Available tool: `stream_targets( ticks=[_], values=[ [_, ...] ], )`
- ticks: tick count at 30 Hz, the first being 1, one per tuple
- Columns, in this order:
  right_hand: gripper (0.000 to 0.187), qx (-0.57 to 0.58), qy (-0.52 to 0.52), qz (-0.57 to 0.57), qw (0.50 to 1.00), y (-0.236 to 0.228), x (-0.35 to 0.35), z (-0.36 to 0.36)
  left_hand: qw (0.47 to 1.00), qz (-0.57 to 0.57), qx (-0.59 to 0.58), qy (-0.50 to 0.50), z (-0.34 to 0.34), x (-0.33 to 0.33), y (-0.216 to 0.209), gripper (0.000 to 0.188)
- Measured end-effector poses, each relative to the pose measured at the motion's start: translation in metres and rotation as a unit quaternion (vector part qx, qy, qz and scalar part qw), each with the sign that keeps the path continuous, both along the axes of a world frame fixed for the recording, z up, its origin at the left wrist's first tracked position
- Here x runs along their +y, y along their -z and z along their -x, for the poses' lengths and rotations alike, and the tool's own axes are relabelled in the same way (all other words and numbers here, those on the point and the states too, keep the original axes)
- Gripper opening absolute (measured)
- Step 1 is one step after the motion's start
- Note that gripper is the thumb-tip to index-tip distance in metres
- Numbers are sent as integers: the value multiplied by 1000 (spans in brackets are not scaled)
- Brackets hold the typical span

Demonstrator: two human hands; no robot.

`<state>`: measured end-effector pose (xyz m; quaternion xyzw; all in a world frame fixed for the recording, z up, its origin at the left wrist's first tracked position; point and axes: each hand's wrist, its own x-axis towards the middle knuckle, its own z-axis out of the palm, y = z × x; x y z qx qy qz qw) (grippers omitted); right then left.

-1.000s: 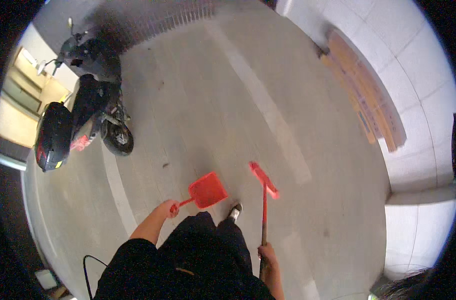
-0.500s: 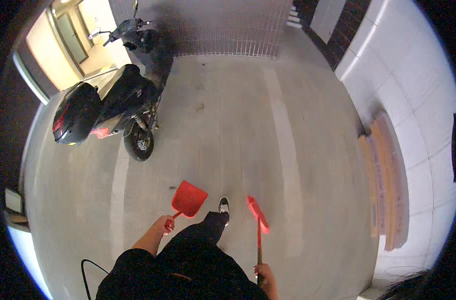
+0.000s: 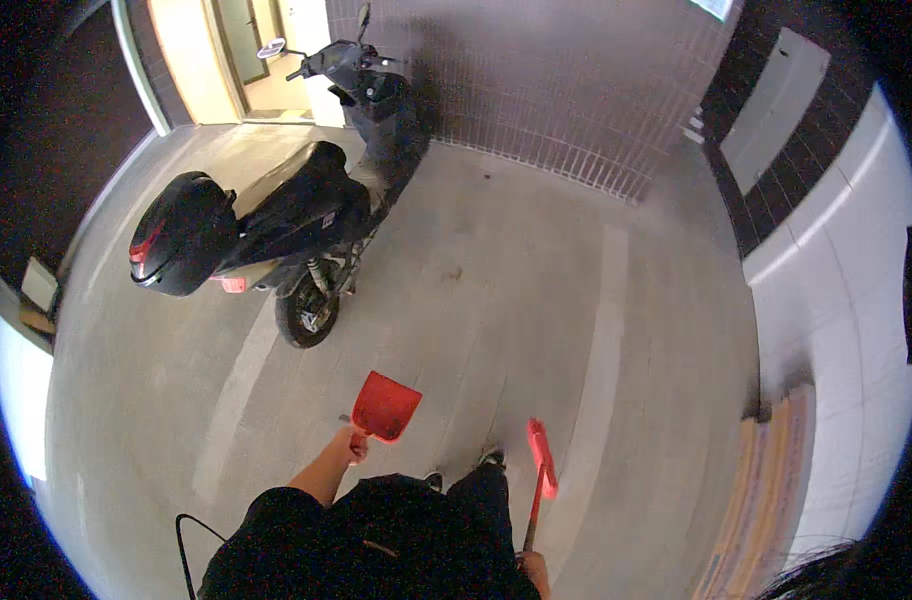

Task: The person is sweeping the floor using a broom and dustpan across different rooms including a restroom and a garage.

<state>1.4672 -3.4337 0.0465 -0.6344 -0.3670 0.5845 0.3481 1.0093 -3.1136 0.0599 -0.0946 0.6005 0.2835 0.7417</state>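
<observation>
My left hand (image 3: 352, 446) is closed round the short handle of a red dustpan (image 3: 387, 405), held out ahead of me above the floor. Some dark bits show in the pan. At the lower right my right hand (image 3: 534, 572) grips the stick of a broom with a red head (image 3: 542, 458). The broom's bristles point left and lie close to the floor; whether they touch it I cannot tell. Part of the right hand is cut off by my dark clothing.
A black motor scooter (image 3: 296, 215) with a top box stands ahead on the left. Behind it are a lit doorway (image 3: 266, 60) and a tiled wall (image 3: 546, 90). Flat brown cardboard (image 3: 761, 490) leans on the white wall (image 3: 836, 330) at right. Pale stripes mark the concrete floor (image 3: 496, 330).
I have stepped forward and the view has turned left, so the scooter appears larger and farther right. The dustpan and broom are still in my hands.
</observation>
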Motion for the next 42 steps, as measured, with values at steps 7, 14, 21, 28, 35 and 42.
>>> stream_targets(
  ticks=[7, 14, 21, 28, 35, 42],
  values=[
    [18, -190, -155, 141, 959, 64, 162, -121, 991, -7, -43, -127, -39, 100, 61, 14],
    [13, 130, 96, 316, 935, 29, 411, -195, 993, -21, -21, -115, -132, 233, -9, 10],
    [8, 83, -4, 265, 961, -9, 619, -234, 967, 26, -24, -254, -152, 318, 3, 17],
    [11, 20, -99, 209, 973, 28, 785, -231, 967, 5, -27, -253, -183, 468, 9, 17],
    [12, -65, -127, 293, 945, 5, 978, -217, 959, -13, -66, -275, -167, 609, 28, 14],
    [12, -133, -159, 263, 942, -20, 1145, -198, 961, 6, -83, -264, -175, 692, -4, 19]
  ],
)
